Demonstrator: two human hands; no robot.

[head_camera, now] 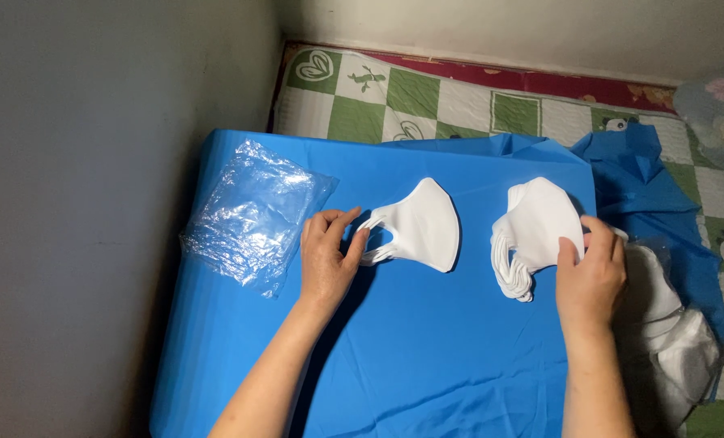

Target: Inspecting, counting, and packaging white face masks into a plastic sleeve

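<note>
While the left hand rests at the middle left of the frame, its thumb and forefinger are pinched on the ear loop of a single white mask, which lies flat on the blue sheet covering the surface. That mask sits just left of centre, apart from everything else, its rounded front pointing to the right. The right hand, at the middle right, has its fingers curled over the edge of a stack of white masks, thumb on the near side, holding the pile in place; the stack's loops hang bunched at its lower left. Near the left edge of the sheet lies a pile of clear plastic bags, close to the left hand but not touched by it. At the far right, partly behind the right wrist, lies a heap of more white masks in loose clear wrapping. Beneath it all shows a green and white checked mat.

Judging by the layout, one mask is being separated from the stack. Any next move with it would call for a light pinch on the loop and a steadying grip on the stack.
</note>
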